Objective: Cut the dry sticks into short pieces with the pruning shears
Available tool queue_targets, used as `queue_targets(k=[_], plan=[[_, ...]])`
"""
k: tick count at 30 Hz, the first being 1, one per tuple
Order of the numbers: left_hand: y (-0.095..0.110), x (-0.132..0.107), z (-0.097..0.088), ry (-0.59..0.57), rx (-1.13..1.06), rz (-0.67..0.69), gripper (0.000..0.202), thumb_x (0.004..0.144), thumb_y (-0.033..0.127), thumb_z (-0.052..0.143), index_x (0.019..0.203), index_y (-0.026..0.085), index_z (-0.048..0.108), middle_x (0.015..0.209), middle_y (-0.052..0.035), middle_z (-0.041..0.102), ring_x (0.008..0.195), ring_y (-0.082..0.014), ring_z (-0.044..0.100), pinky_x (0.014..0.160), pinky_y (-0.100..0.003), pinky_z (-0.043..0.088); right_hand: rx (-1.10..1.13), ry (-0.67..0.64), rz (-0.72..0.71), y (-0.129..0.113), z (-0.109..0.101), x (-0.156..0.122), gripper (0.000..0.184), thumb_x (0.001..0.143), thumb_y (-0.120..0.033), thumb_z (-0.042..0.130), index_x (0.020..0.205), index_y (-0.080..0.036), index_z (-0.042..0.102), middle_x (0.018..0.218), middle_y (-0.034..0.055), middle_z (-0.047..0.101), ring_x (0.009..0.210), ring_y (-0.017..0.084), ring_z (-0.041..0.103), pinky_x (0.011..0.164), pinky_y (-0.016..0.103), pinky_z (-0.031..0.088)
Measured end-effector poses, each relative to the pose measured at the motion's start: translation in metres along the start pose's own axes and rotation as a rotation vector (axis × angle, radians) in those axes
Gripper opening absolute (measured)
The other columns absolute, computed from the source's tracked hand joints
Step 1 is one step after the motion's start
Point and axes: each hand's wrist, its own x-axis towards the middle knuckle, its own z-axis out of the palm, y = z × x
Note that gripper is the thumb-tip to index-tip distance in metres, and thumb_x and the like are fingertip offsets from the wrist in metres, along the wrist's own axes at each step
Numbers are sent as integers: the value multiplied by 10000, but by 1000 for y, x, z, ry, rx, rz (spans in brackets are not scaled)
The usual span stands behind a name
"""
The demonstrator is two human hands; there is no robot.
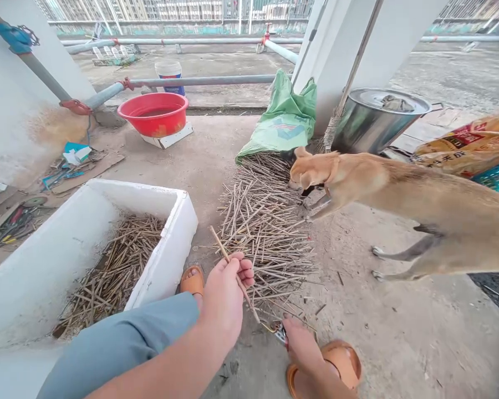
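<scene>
View: head camera, looking down at both hands and out across a covered concrete floor (pixel 370 327).

Left hand (pixel 227 296): raised above the knee, forearm coming in from the lower left; we note the fingers curled firmly around a dry stick (pixel 221 247), both ends of it showing.

Right hand (pixel 303 350): held low, closed around the grips of small cutters (pixel 279 332); their head lies close to the lower end of the dry stick. We cannot tell how far the blades stand open, or whether they touch the stick.

Landmark: a stick pile (pixel 264 233), loose on the floor, just beyond both hands.

Left of the stick pile: a white foam box (pixel 178 227), just beside it, holding a bed of cut sticks (pixel 112 271).

Far end of the stick pile: a green sack (pixel 285 119), touching it; a steel pot (pixel 376 124) stands beyond, to the right.

Right of the stick pile: a tan dog (pixel 403 191), standing just beside it, head lowered over its edge.

Beyond the stick pile, to the left: a red basin (pixel 153 113) on a white slab, with a white bucket (pixel 168 72) farther back.

Near side of the stick pile: we list two orange sandals (pixel 192 281) (pixel 343 363), worn on the feet.
</scene>
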Motion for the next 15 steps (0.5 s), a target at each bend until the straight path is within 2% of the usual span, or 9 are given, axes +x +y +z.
queue_targets(k=[2, 4, 7, 11, 13, 15], plan=[[0, 3, 2, 16, -11, -6, 105, 803, 101, 460, 830, 117, 560, 698, -41, 580, 590, -85, 546, 540, -198, 442, -40, -15, 18, -5, 16, 19, 269, 768, -68, 536, 1028, -133, 557, 1127, 92, 578, 983, 208, 553, 847, 373, 406], [0, 8, 3, 51, -17, -8, 107, 804, 101, 465, 832, 116, 567, 693, -40, 579, 587, -82, 540, 535, -193, 439, -62, -22, 52, -7, 26, 36, 183, 814, -139, 540, 995, -130, 568, 998, 59, 612, 922, 200, 570, 829, 400, 425], [-1, 15, 4, 98, -13, -12, 109, 800, 94, 473, 835, 116, 573, 692, -42, 581, 587, -82, 539, 535, -190, 441, -30, -24, 59, -5, 27, 46, 149, 811, -108, 515, 946, -117, 578, 909, 66, 630, 839, 200, 591, 774, 381, 434], [-3, 20, 8, 97, 34, -1, 103, 799, 102, 473, 835, 119, 568, 700, -43, 582, 587, -86, 539, 537, -199, 436, 136, 31, -51, 6, 2, 29, 295, 692, 13, 448, 894, -144, 595, 894, 112, 649, 853, 238, 587, 754, 330, 391], [-5, 20, 9, 72, 71, 5, 110, 804, 102, 457, 837, 118, 560, 699, -43, 583, 577, -87, 534, 535, -204, 428, 248, 77, -118, 8, -16, 13, 260, 698, -36, 455, 845, -197, 596, 856, 69, 655, 842, 223, 584, 755, 299, 388], [-10, 20, 8, 41, 111, 4, 117, 805, 98, 442, 839, 122, 551, 691, -38, 579, 562, -86, 524, 542, -212, 424, 363, 143, -139, 4, -36, -4, 161, 758, -147, 455, 825, -222, 581, 798, 39, 651, 773, 207, 588, 711, 283, 409]])
